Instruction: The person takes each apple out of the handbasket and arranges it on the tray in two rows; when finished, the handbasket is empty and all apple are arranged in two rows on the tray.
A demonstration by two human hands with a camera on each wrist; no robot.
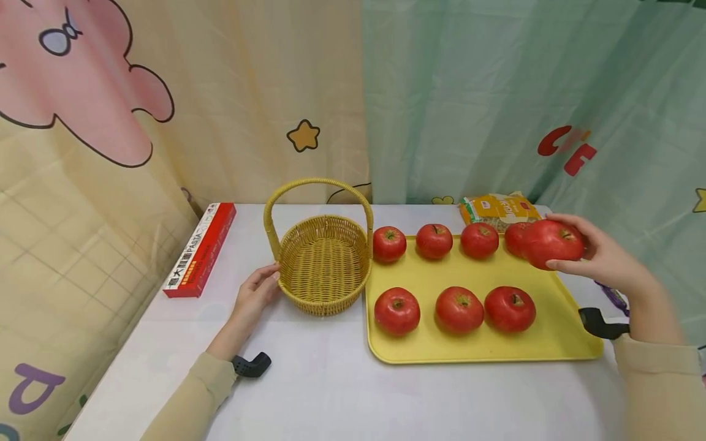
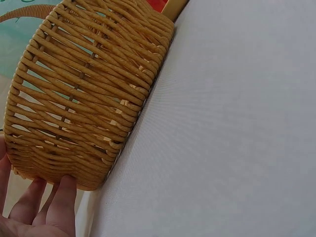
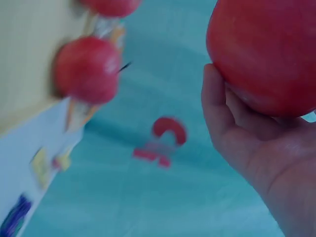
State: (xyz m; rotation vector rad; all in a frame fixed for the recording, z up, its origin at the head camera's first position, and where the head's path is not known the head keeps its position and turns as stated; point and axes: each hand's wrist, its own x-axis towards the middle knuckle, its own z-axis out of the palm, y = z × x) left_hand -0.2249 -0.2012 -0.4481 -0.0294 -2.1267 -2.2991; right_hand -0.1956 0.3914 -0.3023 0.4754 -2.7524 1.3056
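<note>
My right hand (image 1: 598,254) grips a large red apple (image 1: 553,243) and holds it in the air over the far right corner of the yellow tray (image 1: 557,346). The right wrist view shows the same apple (image 3: 264,52) cupped in my curled fingers (image 3: 232,123). Several more red apples (image 1: 458,309) lie on the tray in two rows. My left hand (image 1: 255,295) rests with straight fingers against the left side of an empty woven basket (image 1: 323,266); its fingertips (image 2: 47,200) touch the basket wall (image 2: 84,94).
A red box (image 1: 200,250) lies at the table's left edge. A yellow snack packet (image 1: 499,209) sits behind the tray. Curtains hang close behind the white table (image 1: 309,392). A purple item (image 1: 613,297) lies near the right edge.
</note>
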